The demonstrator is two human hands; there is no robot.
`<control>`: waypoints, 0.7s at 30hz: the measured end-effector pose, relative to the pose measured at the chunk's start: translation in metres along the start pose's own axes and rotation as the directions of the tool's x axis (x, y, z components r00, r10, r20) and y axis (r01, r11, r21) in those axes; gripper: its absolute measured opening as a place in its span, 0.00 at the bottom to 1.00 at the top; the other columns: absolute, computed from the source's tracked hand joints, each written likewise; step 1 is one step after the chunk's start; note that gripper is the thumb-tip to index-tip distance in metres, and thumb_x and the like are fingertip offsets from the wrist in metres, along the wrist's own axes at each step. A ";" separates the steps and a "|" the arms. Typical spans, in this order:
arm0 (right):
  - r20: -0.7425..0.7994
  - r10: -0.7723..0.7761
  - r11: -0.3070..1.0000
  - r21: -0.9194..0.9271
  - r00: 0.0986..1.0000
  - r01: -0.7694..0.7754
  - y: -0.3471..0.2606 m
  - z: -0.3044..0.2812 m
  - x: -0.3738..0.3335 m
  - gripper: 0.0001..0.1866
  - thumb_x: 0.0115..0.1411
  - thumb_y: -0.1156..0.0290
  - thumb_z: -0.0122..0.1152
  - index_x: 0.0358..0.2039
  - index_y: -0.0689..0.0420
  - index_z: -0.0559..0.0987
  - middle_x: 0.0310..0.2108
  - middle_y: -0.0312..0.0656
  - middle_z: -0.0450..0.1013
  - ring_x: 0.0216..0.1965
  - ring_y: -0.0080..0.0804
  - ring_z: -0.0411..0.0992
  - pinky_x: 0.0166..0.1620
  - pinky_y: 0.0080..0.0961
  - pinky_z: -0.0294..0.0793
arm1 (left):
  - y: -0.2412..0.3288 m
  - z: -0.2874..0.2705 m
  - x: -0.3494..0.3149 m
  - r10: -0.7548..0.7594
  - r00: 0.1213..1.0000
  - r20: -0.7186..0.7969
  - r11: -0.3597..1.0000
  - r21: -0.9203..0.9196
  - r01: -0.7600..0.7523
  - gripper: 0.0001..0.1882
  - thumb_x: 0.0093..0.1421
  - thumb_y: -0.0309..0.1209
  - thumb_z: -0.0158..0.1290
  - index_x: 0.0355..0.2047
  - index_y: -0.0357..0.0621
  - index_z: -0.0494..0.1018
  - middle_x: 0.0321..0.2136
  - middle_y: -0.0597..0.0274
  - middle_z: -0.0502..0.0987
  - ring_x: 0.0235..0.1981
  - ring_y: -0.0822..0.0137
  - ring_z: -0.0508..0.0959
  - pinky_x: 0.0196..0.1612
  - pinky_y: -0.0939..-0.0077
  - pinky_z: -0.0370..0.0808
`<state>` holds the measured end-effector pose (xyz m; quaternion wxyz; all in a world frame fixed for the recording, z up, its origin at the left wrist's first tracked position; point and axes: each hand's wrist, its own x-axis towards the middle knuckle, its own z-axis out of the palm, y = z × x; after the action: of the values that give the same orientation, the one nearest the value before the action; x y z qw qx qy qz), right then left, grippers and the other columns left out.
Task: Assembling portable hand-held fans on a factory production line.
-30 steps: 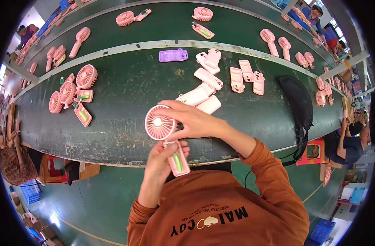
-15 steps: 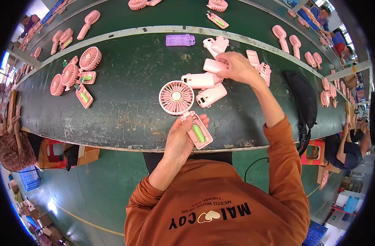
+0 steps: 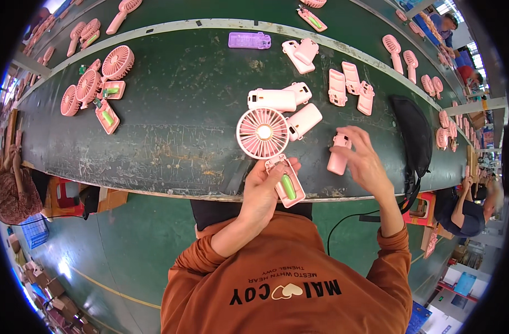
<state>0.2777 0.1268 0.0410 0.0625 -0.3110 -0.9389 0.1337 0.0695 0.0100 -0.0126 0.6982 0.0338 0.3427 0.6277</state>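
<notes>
Near the bench's [image 3: 154, 158] front edge, a shell [image 3: 291, 203] with battery [image 3: 289, 187] inside is clamped by left fingers [image 3: 274, 176], a cover [image 3: 337, 163] by right fingers [image 3: 359, 137]; the shirt [image 3: 288, 267] is lettered.

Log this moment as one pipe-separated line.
Left hand: holds pink fan's open handle, green cell inside | Right hand: holds pink cover | Cover and handle: apart | Farther off: purple shell
</notes>
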 end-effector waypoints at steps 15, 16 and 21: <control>-0.206 0.300 0.937 0.247 0.931 -0.247 -0.033 0.029 -0.012 0.31 0.46 0.79 0.64 0.52 0.57 0.67 0.51 0.49 0.60 0.48 0.48 0.63 0.50 0.36 0.67 | -0.004 -0.004 -0.005 0.030 0.999 0.030 0.999 0.045 -0.031 0.16 0.64 0.30 0.45 0.49 0.35 0.62 0.47 0.46 0.71 0.50 0.55 0.72 0.54 0.63 0.70; -0.224 0.350 0.931 0.194 0.910 -0.310 -0.033 0.027 -0.014 0.30 0.45 0.79 0.64 0.51 0.58 0.67 0.50 0.49 0.61 0.47 0.48 0.64 0.49 0.36 0.67 | -0.007 -0.002 -0.003 0.012 0.999 0.032 0.998 0.061 -0.014 0.16 0.64 0.30 0.45 0.49 0.35 0.62 0.47 0.46 0.71 0.50 0.56 0.72 0.54 0.63 0.70; -0.136 0.422 0.897 0.203 0.896 -0.392 -0.019 0.029 -0.041 0.28 0.45 0.76 0.65 0.48 0.61 0.69 0.45 0.48 0.64 0.45 0.48 0.63 0.47 0.35 0.67 | -0.013 0.010 0.014 0.001 0.999 0.041 0.995 0.105 -0.005 0.13 0.64 0.28 0.43 0.48 0.35 0.63 0.45 0.48 0.72 0.48 0.58 0.73 0.51 0.66 0.72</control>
<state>0.2939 0.0814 0.0176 0.1426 -0.5053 -0.8283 0.1956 0.0854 0.0239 -0.0177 0.7013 0.0835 0.3608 0.6091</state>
